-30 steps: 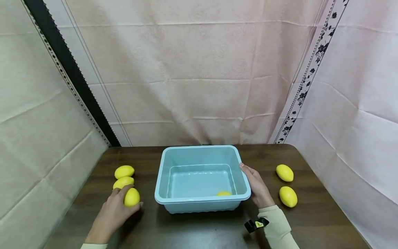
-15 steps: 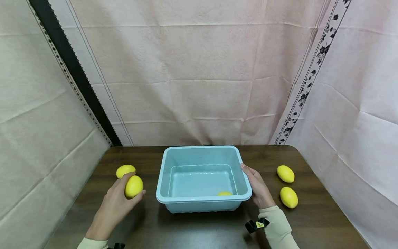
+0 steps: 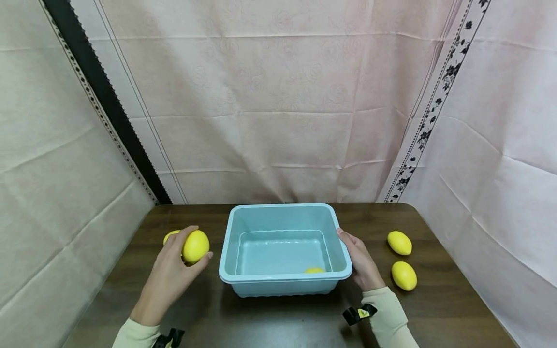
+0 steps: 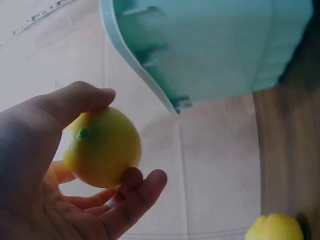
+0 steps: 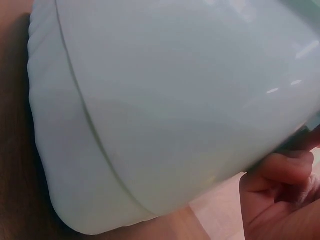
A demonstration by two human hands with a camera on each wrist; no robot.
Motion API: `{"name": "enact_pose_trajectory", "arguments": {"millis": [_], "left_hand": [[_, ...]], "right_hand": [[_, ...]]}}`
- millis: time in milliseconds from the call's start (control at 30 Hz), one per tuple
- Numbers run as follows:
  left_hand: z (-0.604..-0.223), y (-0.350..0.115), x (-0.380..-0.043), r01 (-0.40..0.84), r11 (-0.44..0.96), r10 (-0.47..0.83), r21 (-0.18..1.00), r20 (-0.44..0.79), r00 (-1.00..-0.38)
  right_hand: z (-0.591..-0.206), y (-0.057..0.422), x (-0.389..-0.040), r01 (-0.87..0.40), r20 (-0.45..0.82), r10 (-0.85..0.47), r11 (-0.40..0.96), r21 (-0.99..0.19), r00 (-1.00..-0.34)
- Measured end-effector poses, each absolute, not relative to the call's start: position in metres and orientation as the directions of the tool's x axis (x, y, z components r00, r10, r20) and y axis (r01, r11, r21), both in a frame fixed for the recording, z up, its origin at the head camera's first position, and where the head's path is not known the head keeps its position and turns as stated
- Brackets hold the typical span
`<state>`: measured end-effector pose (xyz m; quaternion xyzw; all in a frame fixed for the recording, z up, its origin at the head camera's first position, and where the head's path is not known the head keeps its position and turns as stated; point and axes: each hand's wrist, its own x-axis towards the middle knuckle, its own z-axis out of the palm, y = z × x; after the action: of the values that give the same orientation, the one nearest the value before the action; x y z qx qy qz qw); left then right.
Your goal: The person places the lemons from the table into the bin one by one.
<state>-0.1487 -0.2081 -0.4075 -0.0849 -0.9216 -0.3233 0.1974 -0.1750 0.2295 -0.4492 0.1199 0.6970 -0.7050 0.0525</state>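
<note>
My left hand (image 3: 169, 278) holds a lemon (image 3: 196, 246) between thumb and fingers, above the table and left of a light blue plastic tub (image 3: 285, 279). In the left wrist view this lemon (image 4: 105, 150) sits in the grip, apart from the tub (image 4: 220, 55). Behind the hand, another lemon (image 3: 171, 235) is partly covered. With my right hand (image 3: 361, 261) I grip the tub's right rim; the right wrist view shows the curled fingers (image 5: 285, 170) at that rim. Inside the tub, one lemon (image 3: 314, 270) shows over the near wall.
Two lemons, a farther one (image 3: 399, 242) and a nearer one (image 3: 403, 276), lie on the right of the dark wooden table (image 3: 278, 321). Pale cloth (image 3: 278, 116) hangs behind the table and along both sides.
My left hand has lifted its lemon and moved it away from me and slightly right. The right hand and the tub have stayed in place.
</note>
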Motion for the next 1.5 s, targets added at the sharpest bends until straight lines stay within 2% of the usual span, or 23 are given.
{"name": "enact_pose_trajectory", "arguments": {"millis": [300,633,900,1133,1500], "left_hand": [[-0.394,-0.185,-0.152,0.349,0.727,0.018,0.591,0.492,-0.871],[-0.391,-0.168,-0.159,0.329,0.694,0.062,0.64,0.402,-0.913],[-0.396,-0.159,-0.167,0.374,0.648,0.1,0.664,0.412,-0.905],[-0.397,-0.15,-0.171,0.36,0.606,0.12,0.709,0.365,-0.923],[-0.399,-0.14,-0.18,0.459,0.555,0.197,0.694,0.427,-0.883]], "right_hand": [[-0.447,0.231,-0.174,0.242,-0.243,0.094,-0.023,-0.97,-0.965],[-0.448,0.231,-0.173,0.245,-0.245,0.095,-0.015,-0.969,-0.965],[-0.453,0.232,-0.172,0.243,-0.242,0.107,-0.011,-0.97,-0.964],[-0.454,0.23,-0.172,0.234,-0.235,0.105,-0.022,-0.972,-0.966],[-0.453,0.228,-0.174,0.219,-0.222,0.1,-0.039,-0.975,-0.97]]}}
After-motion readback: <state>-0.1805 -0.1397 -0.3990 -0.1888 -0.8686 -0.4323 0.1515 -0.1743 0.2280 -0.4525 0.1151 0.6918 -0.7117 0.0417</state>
